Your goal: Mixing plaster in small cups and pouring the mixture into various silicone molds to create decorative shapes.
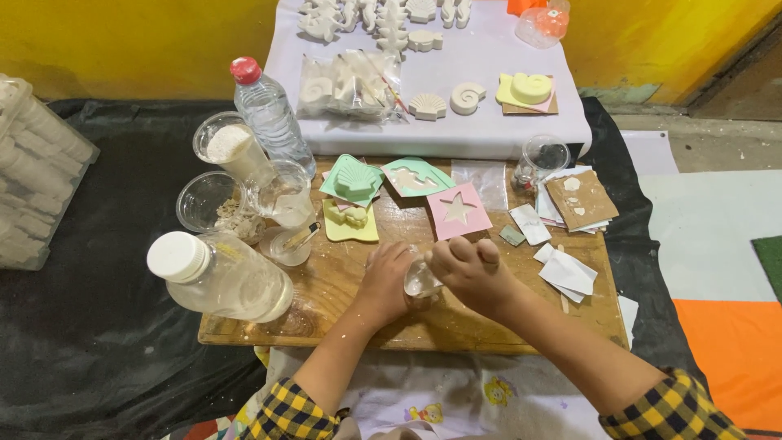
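Both hands closed round a small clear cup (pixel 422 281) at the board's (pixel 342 281) near centre, left hand (pixel 384 281) steadying, right hand (pixel 468 273) gripping over it, apparently to keep it upright; star mould (pixel 459 210) just beyond, lying jar (pixel 220 277) crowding the left.

The clear object (pixel 422 282) between the left hand (pixel 384 281) and right hand (pixel 468 273) is mostly covered by both; its kind cannot be determined. The top edge cuts off the row of white casts (pixel 383 16) and the orange item (pixel 525 6). The left edge crops the stacked white pieces (pixel 32 171). The bag (pixel 350 84) blurs its contents. The dark contents of the small cup (pixel 544 156) are unidentifiable.
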